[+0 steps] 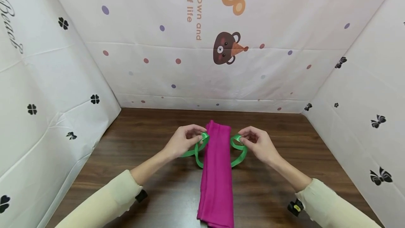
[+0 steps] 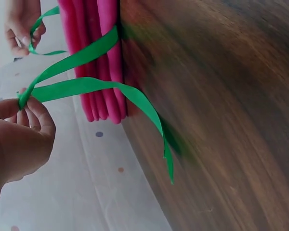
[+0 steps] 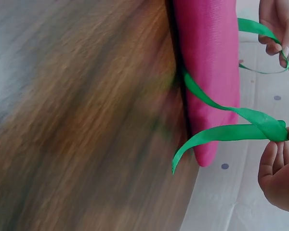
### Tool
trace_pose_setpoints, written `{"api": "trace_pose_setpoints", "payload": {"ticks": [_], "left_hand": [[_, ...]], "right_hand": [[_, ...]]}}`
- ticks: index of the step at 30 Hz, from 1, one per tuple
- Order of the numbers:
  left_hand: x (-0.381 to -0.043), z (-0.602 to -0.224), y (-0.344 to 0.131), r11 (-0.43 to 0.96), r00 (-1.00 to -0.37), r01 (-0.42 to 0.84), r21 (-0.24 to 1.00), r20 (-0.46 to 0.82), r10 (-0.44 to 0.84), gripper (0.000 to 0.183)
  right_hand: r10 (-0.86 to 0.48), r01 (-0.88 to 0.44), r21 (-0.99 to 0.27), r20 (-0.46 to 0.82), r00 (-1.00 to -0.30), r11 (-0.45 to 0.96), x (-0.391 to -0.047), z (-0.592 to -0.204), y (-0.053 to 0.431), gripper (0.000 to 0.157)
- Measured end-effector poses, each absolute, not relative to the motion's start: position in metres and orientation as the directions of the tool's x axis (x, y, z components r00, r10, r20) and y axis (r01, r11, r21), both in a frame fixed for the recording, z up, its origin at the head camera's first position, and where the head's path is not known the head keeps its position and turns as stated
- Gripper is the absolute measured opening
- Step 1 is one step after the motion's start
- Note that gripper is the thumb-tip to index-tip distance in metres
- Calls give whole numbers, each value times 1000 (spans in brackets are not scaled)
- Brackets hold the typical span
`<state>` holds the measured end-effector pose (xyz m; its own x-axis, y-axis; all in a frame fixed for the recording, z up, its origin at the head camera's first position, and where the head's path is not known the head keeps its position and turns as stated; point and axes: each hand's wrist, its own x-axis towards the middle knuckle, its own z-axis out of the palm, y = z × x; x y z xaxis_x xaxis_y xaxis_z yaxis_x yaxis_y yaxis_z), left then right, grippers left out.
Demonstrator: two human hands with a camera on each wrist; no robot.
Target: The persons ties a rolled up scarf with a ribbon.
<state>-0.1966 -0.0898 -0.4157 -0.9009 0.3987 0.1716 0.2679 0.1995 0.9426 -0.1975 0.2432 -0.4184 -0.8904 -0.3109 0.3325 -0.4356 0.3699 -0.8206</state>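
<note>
A long strip of folded magenta cloth [image 1: 217, 171] lies lengthwise on the table, its layered folds showing in the left wrist view. A green ribbon [image 2: 79, 86] passes beneath it and comes up on both sides. To the left of the cloth, my left hand [image 1: 183, 140] pinches the ribbon between thumb and fingers, and a loose tail hangs down toward the table. On the other side my right hand [image 1: 258, 143] pinches the ribbon's other part [image 3: 250, 131] in a loop, with a short free end hanging below. Both hands are raised a little above the table.
The dark wooden table [image 1: 152, 192] reaches back to a white printed sheet [image 1: 177, 73] hung as a wall. Similar white sheets stand at the left [image 1: 63, 80] and right [image 1: 357, 122]. Small black devices [image 1: 295, 207] sit at both wrists.
</note>
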Motion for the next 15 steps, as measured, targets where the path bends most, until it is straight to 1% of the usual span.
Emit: {"api": "trace_pose_setpoints", "payload": {"ticks": [4, 7, 15], "left_hand": [[-197, -415, -88, 207, -903, 276, 939, 180, 390, 26], [-197, -414, -87, 216, -909, 280, 935, 186, 374, 23], [-199, -413, -82, 191, -908, 281, 940, 196, 369, 19]], "right_hand": [[-322, -445, -825, 340, -883, 349, -198, -416, 236, 15], [-332, -449, -830, 343, -879, 331, -199, -414, 232, 15], [-357, -445, -848, 336, -872, 287, -201, -410, 226, 14]]}}
